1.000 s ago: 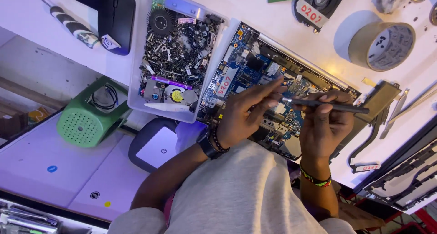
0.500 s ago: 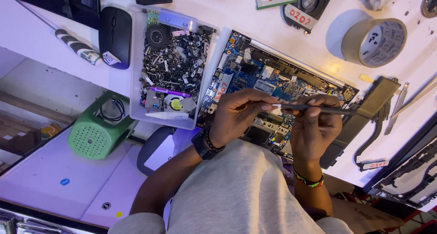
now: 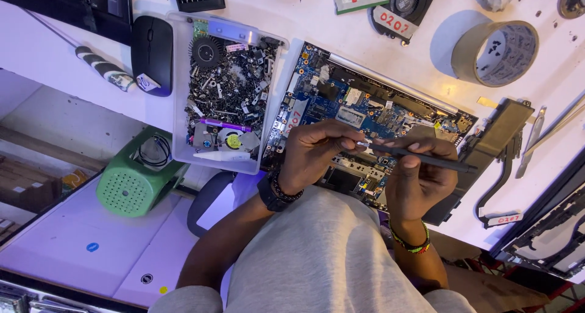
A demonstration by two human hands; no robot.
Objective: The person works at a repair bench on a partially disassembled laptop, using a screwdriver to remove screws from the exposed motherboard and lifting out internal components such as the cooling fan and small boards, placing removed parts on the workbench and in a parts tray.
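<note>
Both hands meet over an opened laptop (image 3: 378,115) lying on the white tabletop (image 3: 341,26), its blue circuit board exposed. The right hand (image 3: 420,179) grips a slim black screwdriver (image 3: 420,157), which lies nearly level across its fingers, the tip pointing toward the left hand (image 3: 317,154). The left hand's thumb and fingertips pinch at that tip, just above the board; whether a small part sits between them is too small to tell. The left wrist wears a black watch (image 3: 268,194) and a bead bracelet, the right a coloured band (image 3: 411,243). Just left of the laptop, touching its edge, stands a clear tray (image 3: 225,87) full of screws and small parts. Beyond it lie a black mouse (image 3: 152,54) and a striped screwdriver (image 3: 106,69). A tape roll (image 3: 503,54) sits well apart at the upper right, and a green round device (image 3: 137,179) sits below the tray.
</note>
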